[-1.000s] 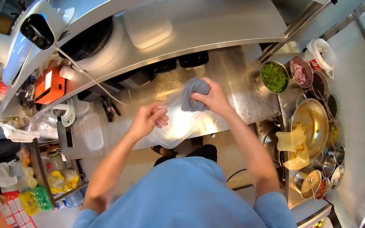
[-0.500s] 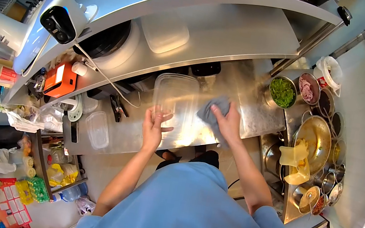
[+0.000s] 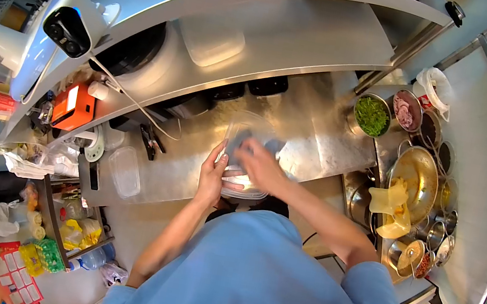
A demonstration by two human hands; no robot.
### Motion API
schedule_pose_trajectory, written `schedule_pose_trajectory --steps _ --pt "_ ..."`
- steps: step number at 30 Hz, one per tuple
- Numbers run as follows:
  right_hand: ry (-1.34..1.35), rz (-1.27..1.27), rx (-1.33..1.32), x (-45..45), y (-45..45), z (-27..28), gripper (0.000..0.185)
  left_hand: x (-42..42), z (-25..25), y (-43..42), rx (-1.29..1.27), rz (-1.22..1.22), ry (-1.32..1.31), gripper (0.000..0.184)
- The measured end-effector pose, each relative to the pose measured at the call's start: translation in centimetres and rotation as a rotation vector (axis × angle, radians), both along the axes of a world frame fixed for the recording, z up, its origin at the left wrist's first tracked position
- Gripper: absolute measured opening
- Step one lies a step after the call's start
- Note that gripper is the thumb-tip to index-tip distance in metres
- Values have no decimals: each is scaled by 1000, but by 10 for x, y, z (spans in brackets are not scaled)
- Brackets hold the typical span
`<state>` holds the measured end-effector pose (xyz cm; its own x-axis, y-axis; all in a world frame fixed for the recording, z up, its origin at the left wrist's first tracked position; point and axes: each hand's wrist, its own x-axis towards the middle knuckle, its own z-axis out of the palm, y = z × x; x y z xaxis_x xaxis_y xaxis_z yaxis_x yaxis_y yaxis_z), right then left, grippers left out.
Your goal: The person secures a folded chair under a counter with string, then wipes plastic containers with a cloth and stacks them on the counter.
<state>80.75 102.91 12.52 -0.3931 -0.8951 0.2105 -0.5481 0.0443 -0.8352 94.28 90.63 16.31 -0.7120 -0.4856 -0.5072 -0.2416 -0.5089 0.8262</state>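
A clear plastic container is over the steel counter in front of me, its outline faint and partly blurred. My left hand is at the container's left side, its fingers apart. Inside or over the container, my right hand holds a grey-blue cloth, smeared by motion. My fingers cover part of the cloth, and the two hands are close together.
The steel counter runs below a shelf. Pots of chopped greens and pink slices stand right, beside a large pan. Left are another clear container, black tongs and an orange device.
My right hand has moved left with the cloth, from beside the container to over or inside it. My left hand has come against the container's left side.
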Motion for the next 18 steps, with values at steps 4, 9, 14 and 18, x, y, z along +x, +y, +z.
schedule_pose_trajectory --steps 4,9,14,18 --pt "-145 -529 -93 -25 -48 6 33 -7 13 -4 -72 -44 65 49" --pt "-53 12 6 64 -7 13 35 -5 -19 -30 -210 172 170 46" --pt "128 -484 -101 -21 -59 2 37 5 7 -9 10 -13 12 52" --pt "316 -430 -163 -57 -66 34 38 14 12 -48 -105 -229 21 59"
